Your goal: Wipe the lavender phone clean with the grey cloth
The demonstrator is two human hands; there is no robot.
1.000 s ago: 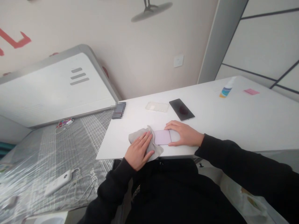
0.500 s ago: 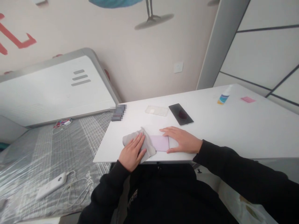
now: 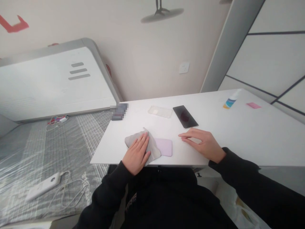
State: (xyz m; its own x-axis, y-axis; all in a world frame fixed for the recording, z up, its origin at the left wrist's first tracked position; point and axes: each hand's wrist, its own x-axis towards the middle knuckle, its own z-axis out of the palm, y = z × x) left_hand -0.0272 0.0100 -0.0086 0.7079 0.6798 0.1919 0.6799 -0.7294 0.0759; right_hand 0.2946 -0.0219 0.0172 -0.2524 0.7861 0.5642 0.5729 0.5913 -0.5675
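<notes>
My left hand (image 3: 137,156) lies flat on a crumpled grey cloth (image 3: 154,152), with its fingers stretched out and pressing down. Sticking out from under the cloth's right side is a flat lilac rectangle (image 3: 166,147) with rounded corners; its left part is hidden, and I cannot tell exactly what it is. To the right of it, apart from it, my right hand (image 3: 205,143) is just above the white table. Its thumb and fingertips are brought together in a pinch, and nothing shows between them.
A black-screened phone or small tablet (image 3: 185,116) lies beyond my right hand, beside a clear phone case (image 3: 160,111). A blurred-out dark item (image 3: 119,112) is at the table's left corner. Farther right are a spray bottle (image 3: 230,102) and a pink slip (image 3: 254,105).
My right hand has let go of the lilac rectangle's right end and moved right, its fingers closing together. My left hand stays on the cloth. The view has shifted slightly.
</notes>
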